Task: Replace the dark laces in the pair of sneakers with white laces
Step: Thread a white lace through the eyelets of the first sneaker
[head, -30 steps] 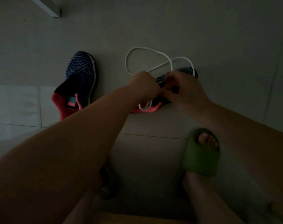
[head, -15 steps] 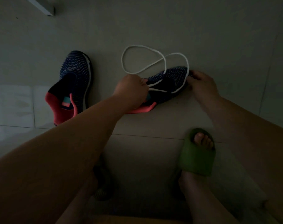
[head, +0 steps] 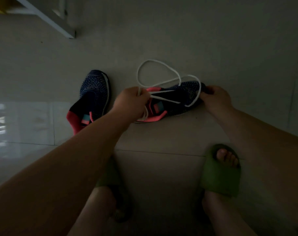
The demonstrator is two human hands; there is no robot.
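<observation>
The left hand [head: 130, 102] grips strands of the white lace [head: 159, 72] over the heel of the right-hand sneaker [head: 178, 99]; the right hand [head: 214, 98] pinches that sneaker's toe. The lace loops onto the tiled floor [head: 161, 133] beyond. The other sneaker [head: 93, 97] lies apart, to the left. Green slippers [head: 220, 172] sit nearest.

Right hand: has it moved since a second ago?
Yes. The right hand left the sneaker's opening beside the left hand and now grips the toe end, on the side away from the other sneaker.
</observation>
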